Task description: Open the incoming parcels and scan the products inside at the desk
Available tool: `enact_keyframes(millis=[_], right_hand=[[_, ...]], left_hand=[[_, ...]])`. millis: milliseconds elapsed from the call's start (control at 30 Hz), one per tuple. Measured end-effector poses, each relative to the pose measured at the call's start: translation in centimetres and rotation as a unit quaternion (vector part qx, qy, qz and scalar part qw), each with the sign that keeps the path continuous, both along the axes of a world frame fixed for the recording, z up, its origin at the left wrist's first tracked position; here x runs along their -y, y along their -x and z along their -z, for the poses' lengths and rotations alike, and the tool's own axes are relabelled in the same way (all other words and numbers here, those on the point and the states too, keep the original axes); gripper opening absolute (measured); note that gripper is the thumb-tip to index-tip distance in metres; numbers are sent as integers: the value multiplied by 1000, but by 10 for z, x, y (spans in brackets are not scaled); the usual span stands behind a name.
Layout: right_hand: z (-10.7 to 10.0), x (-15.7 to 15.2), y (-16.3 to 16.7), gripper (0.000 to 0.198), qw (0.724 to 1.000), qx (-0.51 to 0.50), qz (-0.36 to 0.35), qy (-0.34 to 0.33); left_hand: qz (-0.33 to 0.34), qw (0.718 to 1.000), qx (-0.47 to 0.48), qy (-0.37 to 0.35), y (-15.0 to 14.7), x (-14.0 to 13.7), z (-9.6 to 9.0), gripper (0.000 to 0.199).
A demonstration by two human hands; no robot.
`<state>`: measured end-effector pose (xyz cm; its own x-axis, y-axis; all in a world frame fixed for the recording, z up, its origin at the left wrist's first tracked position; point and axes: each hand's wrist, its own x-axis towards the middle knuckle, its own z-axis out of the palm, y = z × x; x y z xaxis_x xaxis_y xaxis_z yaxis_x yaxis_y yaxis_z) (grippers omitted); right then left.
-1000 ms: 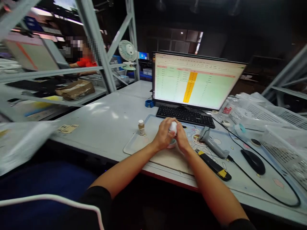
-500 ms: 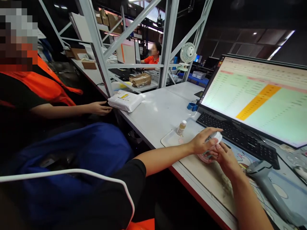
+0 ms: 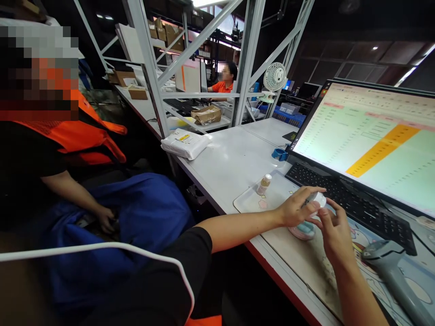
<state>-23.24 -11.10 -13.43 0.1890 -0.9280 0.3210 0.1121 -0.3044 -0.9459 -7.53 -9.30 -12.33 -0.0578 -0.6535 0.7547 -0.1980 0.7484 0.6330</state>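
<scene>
The white-lidded container (image 3: 318,199) sits between your left hand (image 3: 295,210) and right hand (image 3: 337,228), on the near side of the keyboard (image 3: 362,213); both grasp it. Off the keyboard's left end, the small bottle (image 3: 265,181) bears an unreadable label (image 3: 262,189); behind it, the monitor (image 3: 367,136) shows blurred writing.

The left hand (image 3: 296,209) and right hand (image 3: 335,228) are bare; a short, black fabric sleeve (image 3: 193,246) shows at lower centre, crossed by a smooth white cable (image 3: 108,245); bottom-edge orange cloth (image 3: 205,321) may be clothing.
</scene>
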Motion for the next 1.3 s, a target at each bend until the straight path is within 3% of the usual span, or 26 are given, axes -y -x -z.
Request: enact_keyframes(millis=[133,267,367,633,733,800,867,933,1033,1100,1233,1300], right_hand=[[5,4,2,78,996,-6,-32,-89],[6,12,6,95,999,-37,-1,-27],[8,14,7,109,998,-53,-18,7],[18,14,-1,83,999,19,-15,-45],[14,13,0,78,1000,1,-3,-17],[10,13,4,78,997,-72,26,32],[7,13,9,82,977,-186,38,99],[7,13,13,86,940,-309,15,145],[8,11,14,91,885,-442,-32,142],[6,9,14,91,866,-480,-30,138],[-4,11,24,86,870,-480,26,110],[-12,15,32,79,906,-415,56,62]], left_hand=[[36,999,34,2,3,0,1,56],[13,999,-5,-47,2,-1,1,56],[18,998,-20,-55,1,-1,2,57],[-11,997,79,7,4,-2,-2,57],[-23,995,88,50,0,1,-3,58],[-63,994,73,54,-5,3,-2,57],[-129,989,67,17,-12,7,-2,56],[-183,977,98,-44,-19,14,0,57],[-226,953,158,-124,-26,22,3,58],[-243,937,193,-158,-29,24,5,58],[-246,913,257,-201,-30,20,12,57],[-197,915,288,-204,-29,17,15,59]])
